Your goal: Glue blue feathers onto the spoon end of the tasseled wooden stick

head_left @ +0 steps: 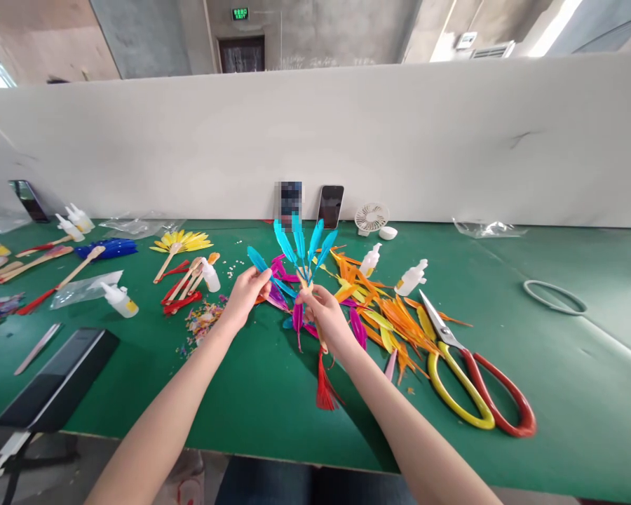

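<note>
My right hand (320, 308) is closed round the wooden handle of a small feather fan (308, 256), whose blue feathers spread upward. From the handle's lower end hangs a red tassel (327, 384). Pinched in my left hand (249, 291), just left of the fan, is a single blue feather (257, 259). Beneath and around both hands lie loose feathers, among them magenta ones (357, 328) and a heap of orange ones (399, 319).
Large scissors (470, 372) lie right of the feathers. Glue bottles (411, 278), a small fan (371, 219) and phones (330, 207) stand behind. Yellow (189, 242) and blue feather fans (110, 248), sequins (202, 324) and a black box (57, 379) lie left.
</note>
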Demonstrator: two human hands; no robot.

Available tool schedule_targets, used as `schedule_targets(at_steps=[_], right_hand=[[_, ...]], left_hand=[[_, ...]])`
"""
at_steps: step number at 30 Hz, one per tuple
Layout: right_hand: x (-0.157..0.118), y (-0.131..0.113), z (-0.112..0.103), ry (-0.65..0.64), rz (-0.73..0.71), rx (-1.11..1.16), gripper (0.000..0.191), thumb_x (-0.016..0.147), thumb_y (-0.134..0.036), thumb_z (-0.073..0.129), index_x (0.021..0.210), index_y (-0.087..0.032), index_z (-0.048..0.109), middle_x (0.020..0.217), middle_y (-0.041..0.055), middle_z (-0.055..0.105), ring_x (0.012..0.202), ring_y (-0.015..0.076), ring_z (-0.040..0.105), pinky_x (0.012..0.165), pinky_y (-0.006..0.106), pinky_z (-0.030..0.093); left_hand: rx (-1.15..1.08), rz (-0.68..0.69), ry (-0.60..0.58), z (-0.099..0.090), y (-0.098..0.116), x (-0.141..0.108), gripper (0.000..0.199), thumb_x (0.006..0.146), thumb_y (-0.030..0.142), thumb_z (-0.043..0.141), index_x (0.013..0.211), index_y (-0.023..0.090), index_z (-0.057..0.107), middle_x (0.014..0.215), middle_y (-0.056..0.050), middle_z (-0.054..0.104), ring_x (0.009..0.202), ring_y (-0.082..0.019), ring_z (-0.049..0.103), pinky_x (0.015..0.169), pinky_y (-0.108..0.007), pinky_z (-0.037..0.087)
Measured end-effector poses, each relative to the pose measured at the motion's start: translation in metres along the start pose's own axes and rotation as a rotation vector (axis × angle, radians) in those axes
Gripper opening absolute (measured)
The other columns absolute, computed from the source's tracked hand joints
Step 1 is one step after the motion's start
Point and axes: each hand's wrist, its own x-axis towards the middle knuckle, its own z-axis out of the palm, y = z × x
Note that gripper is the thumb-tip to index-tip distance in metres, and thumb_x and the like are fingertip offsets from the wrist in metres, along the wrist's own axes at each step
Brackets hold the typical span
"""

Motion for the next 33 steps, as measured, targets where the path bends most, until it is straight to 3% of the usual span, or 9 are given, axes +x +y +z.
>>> schedule_targets(at_steps=[3, 6, 8, 11, 13, 15, 21, 28, 33], right_hand=[[-0.004, -0.001, 0.004, -0.091, 0.029, -0.026, 0.026, 0.058, -0.033, 0.065, 0.071, -0.018, 0.048, 0.052, -0.0076, 0.053, 0.034, 0.0021, 0.029, 0.037, 0.02, 0.025], [-0.005, 0.0, 0.005, -0.085, 0.025, -0.05, 0.023, 0.056, -0.03, 0.065, 0.066, -0.017, 0.048, 0.048, -0.007, 0.053, 0.033, 0.002, 0.029, 0.036, 0.019, 0.022], [-0.003, 0.0, 0.004, -0.041, 0.023, -0.04, 0.022, 0.057, -0.031, 0.063, 0.064, -0.017, 0.048, 0.048, -0.0062, 0.053, 0.033, 0.0018, 0.028, 0.036, 0.019, 0.021], [-0.001, -0.001, 0.0, 0.042, 0.011, 0.003, 0.021, 0.057, -0.031, 0.062, 0.064, -0.017, 0.048, 0.05, -0.0061, 0.054, 0.034, 0.0017, 0.028, 0.037, 0.019, 0.022], [0.0, -0.002, -0.002, 0.087, 0.006, 0.026, 0.021, 0.056, -0.03, 0.062, 0.063, -0.017, 0.048, 0.051, -0.0063, 0.053, 0.035, 0.0019, 0.027, 0.037, 0.02, 0.023], [0.001, -0.003, -0.003, 0.105, 0.009, 0.034, 0.02, 0.056, -0.03, 0.062, 0.062, -0.018, 0.048, 0.051, -0.0061, 0.053, 0.035, 0.0023, 0.027, 0.037, 0.02, 0.024], [0.001, -0.002, -0.002, 0.092, 0.01, 0.034, 0.02, 0.055, -0.032, 0.061, 0.062, -0.018, 0.048, 0.051, -0.0062, 0.051, 0.036, 0.0026, 0.027, 0.037, 0.02, 0.024], [0.002, -0.001, -0.002, 0.102, 0.011, 0.048, 0.021, 0.054, -0.032, 0.062, 0.063, -0.018, 0.048, 0.05, -0.0066, 0.05, 0.036, 0.0023, 0.029, 0.037, 0.02, 0.024], [0.002, -0.001, -0.003, 0.102, 0.007, 0.039, 0.02, 0.055, -0.031, 0.061, 0.063, -0.018, 0.048, 0.05, -0.0069, 0.05, 0.035, 0.0024, 0.028, 0.037, 0.02, 0.024]], left_hand=[[0.025, -0.002, 0.032, 0.009, -0.007, -0.003, 0.033, 0.062, 0.045, 0.061, 0.059, 0.017, 0.044, 0.051, 0.004, 0.053, 0.045, -0.007, 0.049, 0.049, -0.02, 0.04], [0.122, 0.024, -0.012, 0.011, -0.01, -0.003, 0.034, 0.066, 0.049, 0.056, 0.062, 0.017, 0.046, 0.055, 0.001, 0.056, 0.05, -0.011, 0.053, 0.054, -0.025, 0.044], [0.352, 0.118, -0.077, 0.006, -0.009, -0.001, 0.032, 0.07, 0.049, 0.052, 0.066, 0.017, 0.049, 0.061, -0.001, 0.057, 0.058, -0.014, 0.056, 0.059, -0.028, 0.046], [0.925, 0.308, -0.125, -0.008, -0.006, 0.001, 0.021, 0.069, 0.037, 0.059, 0.072, 0.017, 0.054, 0.075, -0.005, 0.06, 0.077, -0.02, 0.057, 0.073, -0.033, 0.044], [1.238, 0.36, -0.159, -0.018, -0.006, 0.002, 0.016, 0.067, 0.026, 0.062, 0.077, 0.016, 0.056, 0.087, -0.009, 0.06, 0.091, -0.025, 0.055, 0.081, -0.037, 0.041], [1.403, 0.359, -0.224, -0.026, -0.009, 0.004, 0.016, 0.068, 0.016, 0.058, 0.084, 0.015, 0.055, 0.095, -0.011, 0.06, 0.098, -0.026, 0.053, 0.083, -0.037, 0.041], [1.53, 0.276, -0.234, -0.032, -0.012, 0.007, 0.025, 0.077, 0.005, 0.035, 0.092, 0.014, 0.054, 0.096, -0.013, 0.06, 0.089, -0.023, 0.057, 0.072, -0.032, 0.044], [1.656, 0.322, -0.096, -0.035, -0.01, 0.011, 0.03, 0.074, 0.002, 0.034, 0.09, 0.01, 0.057, 0.088, -0.015, 0.057, 0.087, -0.025, 0.054, 0.075, -0.035, 0.043], [1.595, 0.404, -0.155, -0.022, -0.004, 0.003, 0.022, 0.072, 0.007, 0.041, 0.079, 0.014, 0.06, 0.082, -0.01, 0.055, 0.085, -0.022, 0.053, 0.077, -0.034, 0.042]])
